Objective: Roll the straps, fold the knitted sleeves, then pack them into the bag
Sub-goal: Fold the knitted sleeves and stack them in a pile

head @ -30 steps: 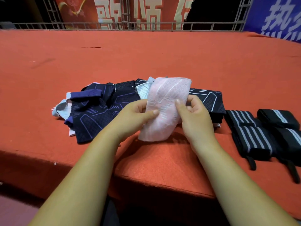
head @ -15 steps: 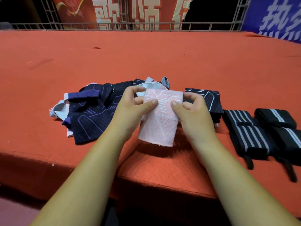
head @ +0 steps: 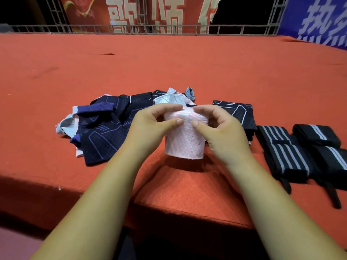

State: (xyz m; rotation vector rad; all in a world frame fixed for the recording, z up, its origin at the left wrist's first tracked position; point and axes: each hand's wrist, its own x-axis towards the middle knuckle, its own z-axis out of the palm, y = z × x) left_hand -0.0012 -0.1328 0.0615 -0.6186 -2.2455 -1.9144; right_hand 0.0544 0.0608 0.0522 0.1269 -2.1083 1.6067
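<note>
Pink sleeve [head: 185, 141] pinched between left hand [head: 150, 126] and right hand [head: 221, 132]

Both bare forearms reach forward and converge at the middle. The left hand [head: 148, 126] and right hand [head: 219, 130] face each other, fingers curled, thumbs pointing inward and nearly meeting. Each pinches the top edge of a pink sleeve [head: 185, 143] between thumb and forefinger.
</note>
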